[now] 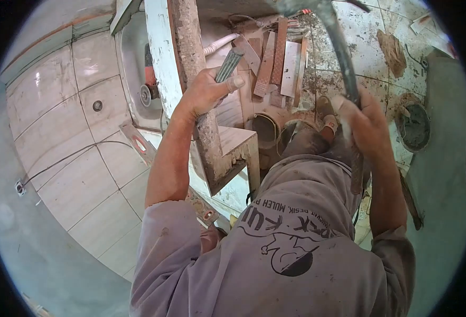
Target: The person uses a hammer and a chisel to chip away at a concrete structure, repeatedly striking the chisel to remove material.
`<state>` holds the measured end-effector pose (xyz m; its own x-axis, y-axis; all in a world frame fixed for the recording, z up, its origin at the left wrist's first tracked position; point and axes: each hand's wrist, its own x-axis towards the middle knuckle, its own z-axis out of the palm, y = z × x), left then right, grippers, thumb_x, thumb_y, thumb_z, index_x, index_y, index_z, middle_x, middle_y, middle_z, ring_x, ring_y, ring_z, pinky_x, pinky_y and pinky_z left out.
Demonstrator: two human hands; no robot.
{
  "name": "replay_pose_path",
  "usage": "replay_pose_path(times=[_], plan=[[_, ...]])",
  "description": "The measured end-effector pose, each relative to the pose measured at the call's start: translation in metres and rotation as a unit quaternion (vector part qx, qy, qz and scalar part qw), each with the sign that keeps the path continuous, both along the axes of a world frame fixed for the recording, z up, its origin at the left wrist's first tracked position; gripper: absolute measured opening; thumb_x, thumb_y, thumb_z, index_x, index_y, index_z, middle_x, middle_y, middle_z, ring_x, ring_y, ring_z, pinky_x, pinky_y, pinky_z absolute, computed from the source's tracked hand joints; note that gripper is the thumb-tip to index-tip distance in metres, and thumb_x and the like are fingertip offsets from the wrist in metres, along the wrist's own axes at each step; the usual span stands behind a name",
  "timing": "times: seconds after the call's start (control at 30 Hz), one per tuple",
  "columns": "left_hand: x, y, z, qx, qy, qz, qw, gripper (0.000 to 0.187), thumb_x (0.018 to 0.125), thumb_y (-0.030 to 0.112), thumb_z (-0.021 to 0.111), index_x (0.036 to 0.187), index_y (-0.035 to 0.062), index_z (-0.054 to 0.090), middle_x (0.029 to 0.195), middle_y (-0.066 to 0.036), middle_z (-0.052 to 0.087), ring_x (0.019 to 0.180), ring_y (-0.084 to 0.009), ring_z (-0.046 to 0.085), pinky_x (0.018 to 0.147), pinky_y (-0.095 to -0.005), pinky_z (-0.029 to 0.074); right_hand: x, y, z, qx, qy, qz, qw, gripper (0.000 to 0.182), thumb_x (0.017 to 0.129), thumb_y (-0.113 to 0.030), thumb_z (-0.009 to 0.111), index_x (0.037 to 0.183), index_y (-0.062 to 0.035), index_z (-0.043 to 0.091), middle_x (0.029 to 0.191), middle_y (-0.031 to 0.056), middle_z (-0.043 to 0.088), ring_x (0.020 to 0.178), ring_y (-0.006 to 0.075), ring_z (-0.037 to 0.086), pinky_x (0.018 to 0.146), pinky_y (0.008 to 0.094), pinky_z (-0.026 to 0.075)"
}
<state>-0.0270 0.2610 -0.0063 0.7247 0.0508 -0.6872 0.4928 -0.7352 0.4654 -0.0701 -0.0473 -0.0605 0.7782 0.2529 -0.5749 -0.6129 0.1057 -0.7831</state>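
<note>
Ribbed grey handle (229,64): upper middle of the frame, a little left of centre, tilted, its top end sticking up out of my left hand; I cannot tell where its lower end sits.
Left hand (210,92): my fingers are wrapped round the handle, thumb laid along the near side, just over the rough concrete edge (209,134).
Right hand (365,119): right of centre, fist closed round the shaft of a hammer (345,63).
Hammer: its curved dark shaft runs above and below my fist; its head is blurred at the top edge of the frame.
Tiled worktop (93,174): left of the frame, with a thin black cable (74,157) across it and a spirit level (138,141) near my left forearm.
Sink (128,58): upper left, an angle grinder (149,87) lying in it.
Floor (370,53): upper middle to upper right, dirty tiles; reddish-brown strips (273,58) piled above a bucket (265,130).
Tub (415,127): right of the frame, grey mix inside.
</note>
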Motion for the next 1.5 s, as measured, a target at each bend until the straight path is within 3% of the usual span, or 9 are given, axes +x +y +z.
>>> replay_pose_path(times=[0.33,0.53,0.63,0.73,0.8,0.97,1.07,1.13,1.5], plan=[[-0.001,-0.01,0.001,0.055,0.012,-0.069,0.996,0.054,0.074,0.058,0.068,0.07,0.0054,0.057,0.058,0.003,0.044,0.056,-0.0089,0.043,0.052,-0.0269,0.037,0.001,0.004,0.003,0.095,0.024,-0.129,0.987,0.016,0.085,-0.019,0.058,0.082,-0.005,0.052,0.055,-0.0017,0.047,0.039,0.0061,0.04,0.036,0.0237,0.032],[-0.004,-0.006,-0.004,0.05,0.049,-0.068,0.995,0.056,0.074,0.059,0.067,0.074,0.004,0.059,0.062,0.002,0.046,0.063,-0.0101,0.044,0.058,-0.0288,0.04,-0.009,0.009,-0.018,-0.042,-0.239,0.118,0.963,0.016,0.084,-0.02,0.059,0.084,-0.005,0.053,0.063,0.0006,0.05,0.051,0.008,0.048,0.045,0.0252,0.04],[-0.004,-0.013,0.0,0.056,0.033,-0.086,0.994,0.055,0.074,0.059,0.067,0.074,0.0039,0.058,0.063,0.002,0.046,0.062,-0.01,0.043,0.058,-0.0285,0.04,0.011,-0.011,-0.001,-0.098,-0.092,0.155,0.979,0.022,0.083,-0.022,0.06,0.089,-0.0009,0.055,0.066,0.0036,0.052,0.058,0.012,0.051,0.055,0.0289,0.043],[-0.008,-0.009,0.002,0.057,0.02,-0.07,0.996,0.055,0.074,0.058,0.067,0.074,0.0038,0.059,0.062,0.002,0.046,0.061,-0.0098,0.043,0.057,-0.028,0.039,0.017,-0.012,-0.004,0.049,0.06,-0.03,0.997,0.026,0.081,-0.023,0.061,0.091,0.0012,0.055,0.07,0.0063,0.054,0.064,0.0148,0.052,0.061,0.0318,0.043],[-0.006,-0.004,-0.001,0.049,0.017,-0.054,0.997,0.055,0.075,0.058,0.067,0.075,0.0038,0.059,0.062,0.001,0.046,0.061,-0.0096,0.043,0.057,-0.0279,0.039,0.011,0.003,-0.008,-0.12,-0.057,0.033,0.991,0.026,0.081,-0.023,0.061,0.087,0.0012,0.055,0.069,0.0064,0.053,0.063,0.0133,0.051,0.057,0.0307,0.042],[-0.014,-0.005,-0.005,0.043,-0.001,-0.081,0.996,0.049,0.073,0.054,0.07,0.069,0.007,0.056,0.058,0.003,0.047,0.053,-0.0077,0.044,0.048,-0.0259,0.035,0.003,0.0,-0.018,-0.063,-0.271,0.146,0.949,0.022,0.081,-0.022,0.06,0.083,-0.0009,0.055,0.064,0.004,0.05,0.057,0.0118,0.047,0.051,0.03,0.04],[-0.017,-0.007,-0.001,0.048,-0.019,-0.095,0.994,0.049,0.073,0.053,0.07,0.067,0.0069,0.054,0.058,0.003,0.047,0.053,-0.008,0.044,0.048,-0.0265,0.035,0.015,-0.005,0.006,-0.11,-0.041,0.035,0.992,0.019,0.082,-0.02,0.061,0.084,-0.0017,0.054,0.058,0.0005,0.047,0.046,0.0103,0.042,0.043,0.0282,0.037],[-0.019,-0.004,-0.003,0.017,-0.032,-0.078,0.996,0.044,0.076,0.047,0.071,0.069,0.0072,0.054,0.057,0.003,0.047,0.049,-0.007,0.042,0.045,-0.0251,0.034,0.024,-0.013,-0.002,0.077,-0.02,-0.097,0.992,0.017,0.083,-0.018,0.06,0.085,-0.0025,0.052,0.054,-0.0029,0.043,0.038,0.0075,0.037,0.036,0.0243,0.033],[-0.006,0.005,-0.004,-0.051,-0.021,0.005,0.998,0.041,0.079,0.045,0.07,0.079,0.0062,0.057,0.056,0.003,0.046,0.043,-0.0051,0.039,0.039,-0.0224,0.031,-0.012,0.015,-0.002,0.051,0.039,-0.009,0.998,0.017,0.085,-0.016,0.058,0.089,0.0002,0.054,0.058,-0.0009,0.047,0.04,0.006,0.041,0.036,0.0228,0.033]])
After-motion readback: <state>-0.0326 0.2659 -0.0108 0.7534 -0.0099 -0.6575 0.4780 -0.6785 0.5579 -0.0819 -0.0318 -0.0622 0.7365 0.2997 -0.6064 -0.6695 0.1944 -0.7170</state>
